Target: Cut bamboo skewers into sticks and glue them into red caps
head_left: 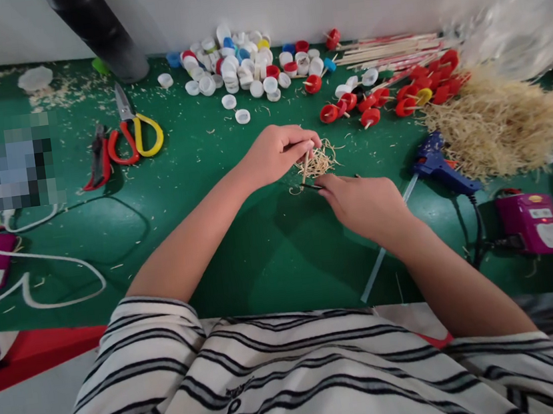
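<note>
My left hand point(283, 154) pinches a thin wooden stick point(306, 168) that slants down toward me. Closed around a slim dark tool is my right hand point(369, 202); the tool's black tip point(310, 186) pokes out at the stick's lower end, and the fingers hide most of it, so its kind is unclear. Just behind both hands lies a small tangle of pale straw-like shreds point(322, 160) on the green table point(242, 258). A few loose strands curl beside the stick.
White and coloured bottle caps point(239, 70) are heaped at the back. Red caps on sticks point(423, 85), a pile of shreds point(503, 122) and a blue glue gun point(440, 163) lie right. Scissors point(133, 130), red-handled pliers point(98, 163) and a black bottle point(104, 36) are left.
</note>
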Tool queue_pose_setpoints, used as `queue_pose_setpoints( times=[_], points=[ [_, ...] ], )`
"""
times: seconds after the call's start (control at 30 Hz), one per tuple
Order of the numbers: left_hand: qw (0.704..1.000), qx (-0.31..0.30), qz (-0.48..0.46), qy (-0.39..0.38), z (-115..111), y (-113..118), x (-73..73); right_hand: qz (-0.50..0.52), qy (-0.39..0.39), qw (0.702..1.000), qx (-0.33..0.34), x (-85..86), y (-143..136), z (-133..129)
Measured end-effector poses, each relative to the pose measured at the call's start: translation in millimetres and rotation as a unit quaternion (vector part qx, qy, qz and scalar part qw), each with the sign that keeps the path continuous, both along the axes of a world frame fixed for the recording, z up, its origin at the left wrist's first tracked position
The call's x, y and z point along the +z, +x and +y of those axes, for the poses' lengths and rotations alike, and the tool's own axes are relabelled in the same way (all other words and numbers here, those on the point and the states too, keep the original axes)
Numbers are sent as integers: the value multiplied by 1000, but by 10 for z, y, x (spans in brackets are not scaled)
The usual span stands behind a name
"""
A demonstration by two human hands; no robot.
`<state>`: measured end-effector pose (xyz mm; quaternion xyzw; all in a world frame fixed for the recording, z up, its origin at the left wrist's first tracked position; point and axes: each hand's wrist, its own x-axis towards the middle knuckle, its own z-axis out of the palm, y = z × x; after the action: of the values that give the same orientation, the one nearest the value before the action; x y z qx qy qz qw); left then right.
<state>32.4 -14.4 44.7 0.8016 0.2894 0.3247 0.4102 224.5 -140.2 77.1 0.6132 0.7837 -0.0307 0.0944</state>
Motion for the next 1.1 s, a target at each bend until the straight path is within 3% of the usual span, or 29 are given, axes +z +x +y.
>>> queue_pose_setpoints(
  times=[0.37, 0.8, 1.1],
  points=[
    [999, 4, -5, -43, 33, -8, -42, 21, 41, 999, 19, -229, 69, 94],
    [1000, 12, -6, -27, 32, -26, -62, 14, 23, 999, 20, -281, 111, -64],
    [1000, 18, 0, -12, 31, 6, -60, 30, 61, 998, 11, -283, 73, 52]
  ],
)
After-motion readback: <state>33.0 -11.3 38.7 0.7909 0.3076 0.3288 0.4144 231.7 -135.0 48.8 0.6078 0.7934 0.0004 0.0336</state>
